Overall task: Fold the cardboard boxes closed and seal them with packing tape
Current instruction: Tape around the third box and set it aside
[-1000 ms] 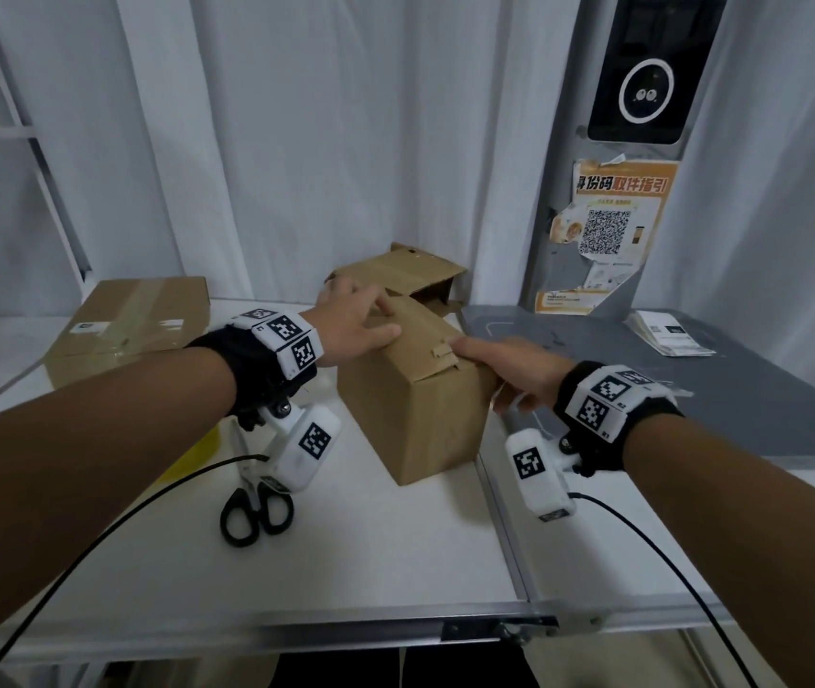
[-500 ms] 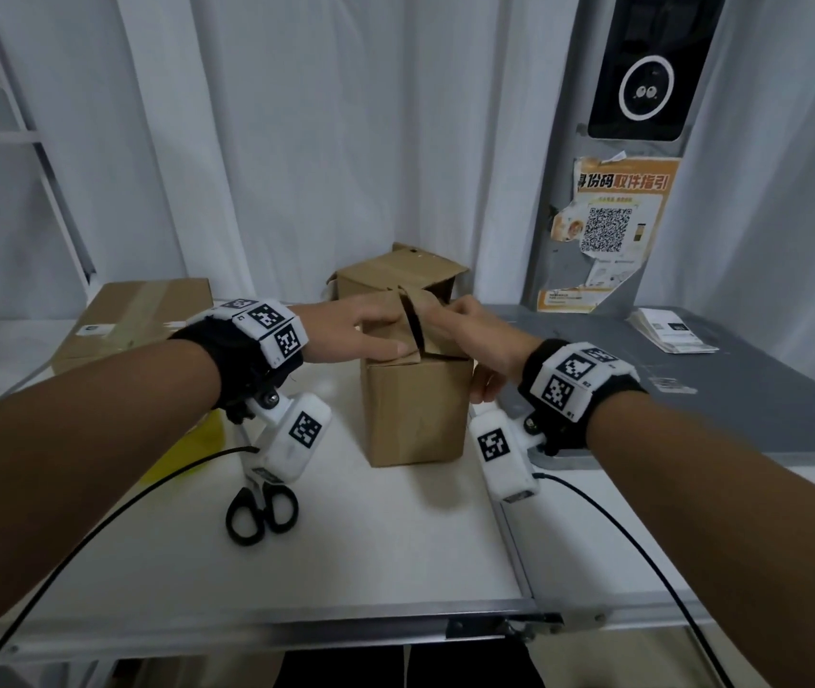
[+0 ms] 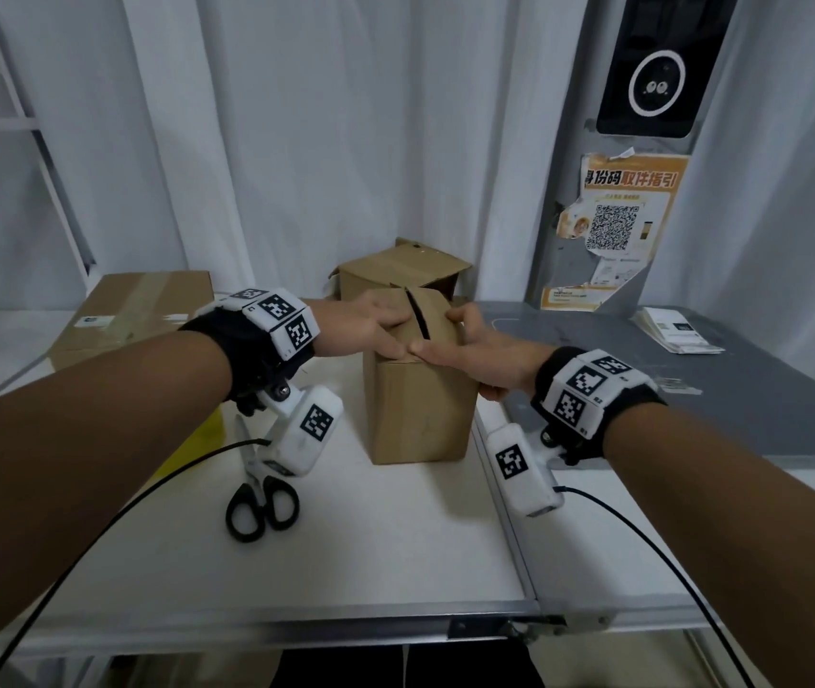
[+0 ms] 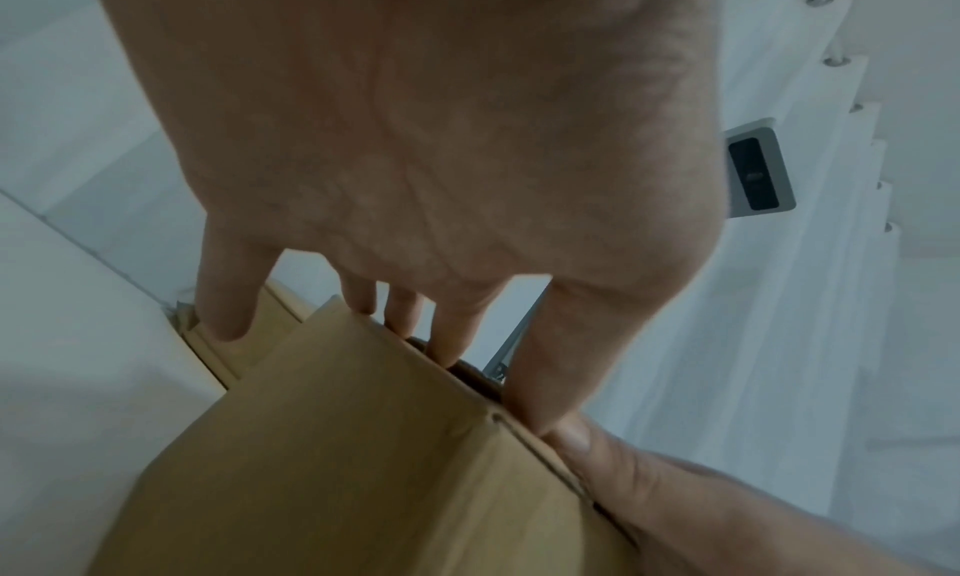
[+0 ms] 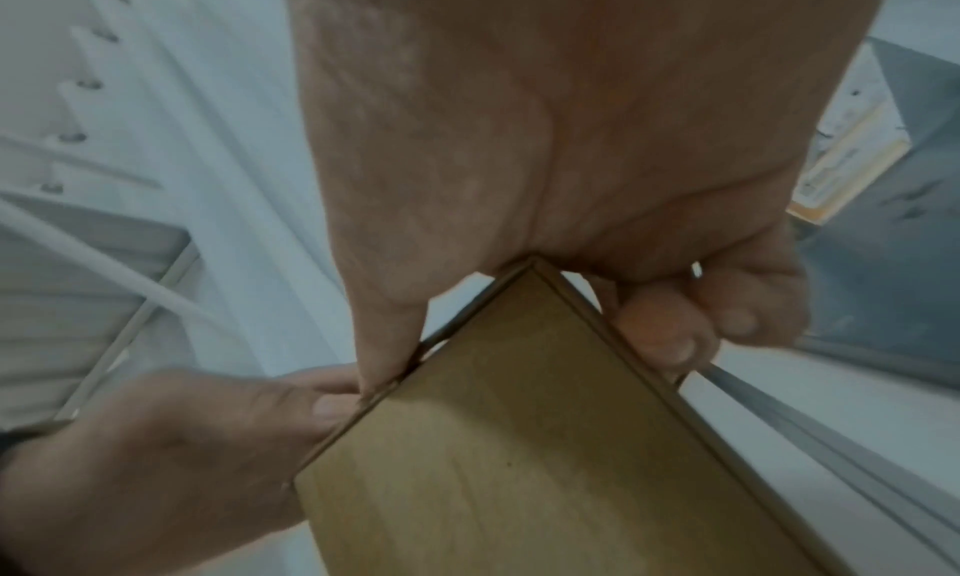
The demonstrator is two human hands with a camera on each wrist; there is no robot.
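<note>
Both hands have closed in on top of the small cardboard box (image 3: pixel 420 404) since a second ago, when the right one sat on its side face; the box now stands squarer to the viewer. Its plain brown top flaps are nearly down, with a dark slit left between them. Left hand (image 3: pixel 365 330) presses on the left flap, fingers fairly straight across the top edge. Right hand (image 3: pixel 475 355) grasps the right top corner, thumb laid along the near edge and fingers curled down the right side. What the box contains cannot be seen.

It stands on the white worktop (image 3: pixel 370 548), close to that surface's right edge. Behind it, an open box (image 3: pixel 395 270) has its flaps raised; a larger taped box (image 3: pixel 137 310) lies well apart at the far left. Black-handled scissors (image 3: pixel 261 508) lie on the worktop nearer the viewer, left of the small box, with bare surface in front.
</note>
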